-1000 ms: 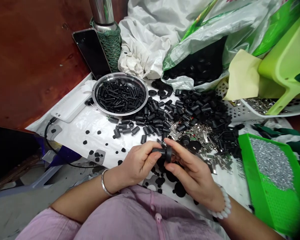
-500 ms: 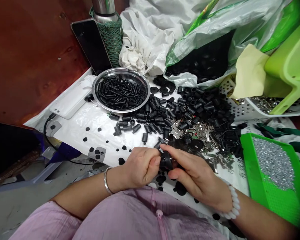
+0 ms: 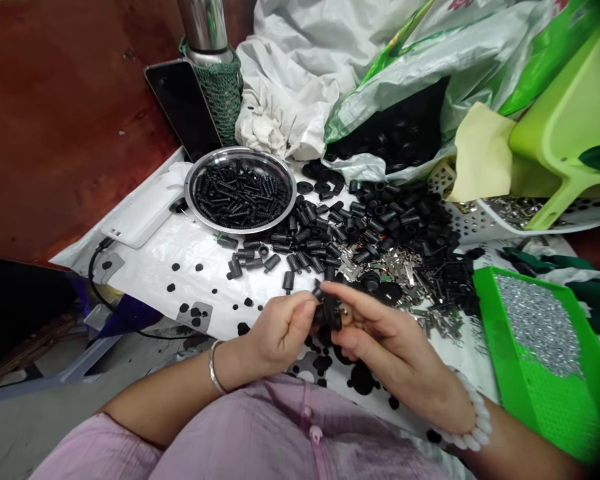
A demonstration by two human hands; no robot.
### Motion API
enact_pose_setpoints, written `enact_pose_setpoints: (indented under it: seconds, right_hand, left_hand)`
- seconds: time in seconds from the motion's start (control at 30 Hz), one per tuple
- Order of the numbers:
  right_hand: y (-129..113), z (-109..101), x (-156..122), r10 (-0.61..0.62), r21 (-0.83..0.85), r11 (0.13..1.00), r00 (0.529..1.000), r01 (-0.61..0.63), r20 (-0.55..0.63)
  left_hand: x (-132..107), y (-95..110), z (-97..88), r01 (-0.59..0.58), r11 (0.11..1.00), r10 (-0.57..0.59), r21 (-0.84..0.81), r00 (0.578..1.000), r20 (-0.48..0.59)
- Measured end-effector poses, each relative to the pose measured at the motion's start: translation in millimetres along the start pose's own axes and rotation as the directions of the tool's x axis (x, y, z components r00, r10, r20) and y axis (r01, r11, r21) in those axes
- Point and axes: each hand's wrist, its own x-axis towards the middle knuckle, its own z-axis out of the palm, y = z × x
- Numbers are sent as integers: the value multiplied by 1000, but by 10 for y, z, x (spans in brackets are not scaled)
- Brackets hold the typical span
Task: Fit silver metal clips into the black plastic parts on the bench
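My left hand (image 3: 286, 330) is closed around a black round plastic part (image 3: 333, 313), with the thumb on top. The part has a wide collar, and a small shiny metal tip shows at its right end. My right hand (image 3: 380, 340) reaches around that end, its index finger along the upper edge and its thumb below. Its other fingers curl behind and are partly hidden. Just beyond the hands lies a heap of black plastic sockets (image 3: 380, 213), with small metal pieces (image 3: 405, 267) spread in front of it.
A steel bowl (image 3: 193, 213) holds black threaded pieces. A white power bank (image 3: 143, 213) with a cable lies left of it, near a phone (image 3: 184, 107) and a flask (image 3: 205, 27). On the right are a green tray (image 3: 510, 373) of silvery bits, a white basket (image 3: 500, 220) and a green scoop (image 3: 550, 140).
The black part has turned slightly, showing more of its collar and the metal tip. My right fingers have shifted a little around its end. The whole view has tilted slightly.
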Motion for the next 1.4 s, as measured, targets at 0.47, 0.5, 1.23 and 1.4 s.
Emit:
enact_pose_setpoints:
  seconds: [0.47,0.5,1.23,1.4]
  right_hand:
    - [117,104,60,-131,-57,991,950,120,-283]
    - [103,72,52,-103,-31,995,954,98,-282]
    - [164,154,305,-532,-803,559,832,207,-155]
    - [183,91,354,-611,-934,252,790,253,49]
  left_hand:
    - [-16,-4,96,183,957,-196,-226,980,-39]
    - [-22,-1,52,55,993,-69,-104,987,-143]
    - [9,-113,116,-91,899,240,429,921,-307]
    - [68,-87,152,97,994,-71,47,917,-392]
